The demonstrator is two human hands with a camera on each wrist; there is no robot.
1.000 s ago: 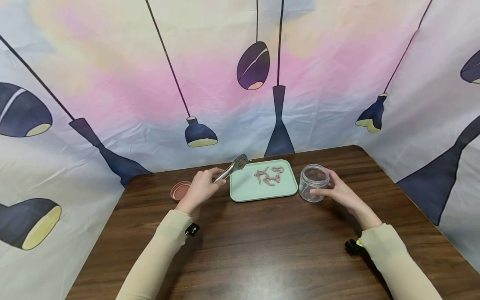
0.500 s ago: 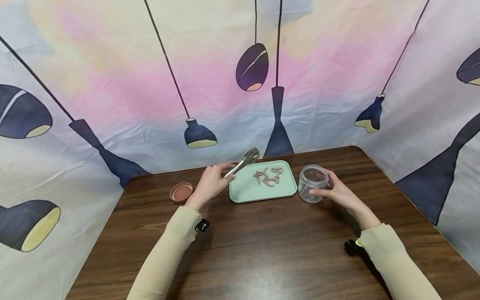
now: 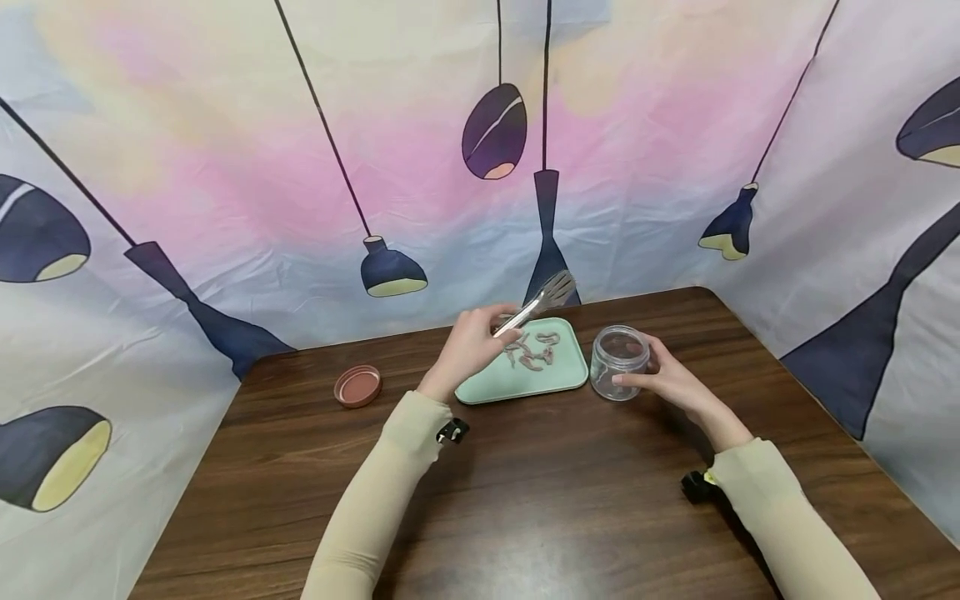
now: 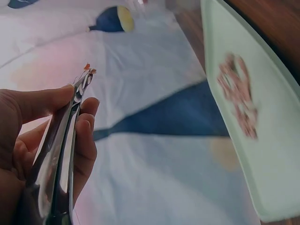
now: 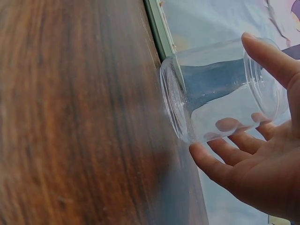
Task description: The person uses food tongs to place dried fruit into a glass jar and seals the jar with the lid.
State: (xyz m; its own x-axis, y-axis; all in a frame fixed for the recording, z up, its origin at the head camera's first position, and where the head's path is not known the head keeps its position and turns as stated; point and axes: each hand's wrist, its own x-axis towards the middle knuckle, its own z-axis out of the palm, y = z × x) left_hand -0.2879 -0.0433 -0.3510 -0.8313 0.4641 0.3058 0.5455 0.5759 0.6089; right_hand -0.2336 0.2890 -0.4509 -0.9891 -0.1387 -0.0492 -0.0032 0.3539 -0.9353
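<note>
Terracotta-coloured lid (image 3: 359, 386) lying upturned toward the left of the table's (image 3: 525, 517) far edge, apart from everything else, presumably off the jar and parked out of the way. Next along, left hand (image 3: 471, 348) raised over the near-left corner of the mint-green tray (image 3: 491, 385), fingers and thumb curled round the handles of metal tongs (image 3: 538, 302); tips lifted and angled up toward the backdrop (image 3: 225, 167), well above the tray. From the left wrist view, tong arms (image 4: 61, 154) pressed together between thumb and fingers (image 4: 84, 145), a tiny reddish scrap at the tips (image 4: 88, 68), too small to identify. Pinkish strips of food (image 3: 534, 352) heaped near the middle of the tray toward its far edge, within easy reach of the tongs. Just beside the tray's right edge, clear jar (image 3: 618, 362) standing upright and open-mouthed on the wood, seemingly empty. Right hand (image 3: 663, 382) cupped against the jar's right side, fingers loosely wrapped round the wall; in the right wrist view, fingertips (image 5: 225, 124) seen through the glass (image 5: 220, 89) and thumb along the rim, probably steadying it close to the tray. Cream sleeves on both arms, a small dark device clipped at each wrist.
</note>
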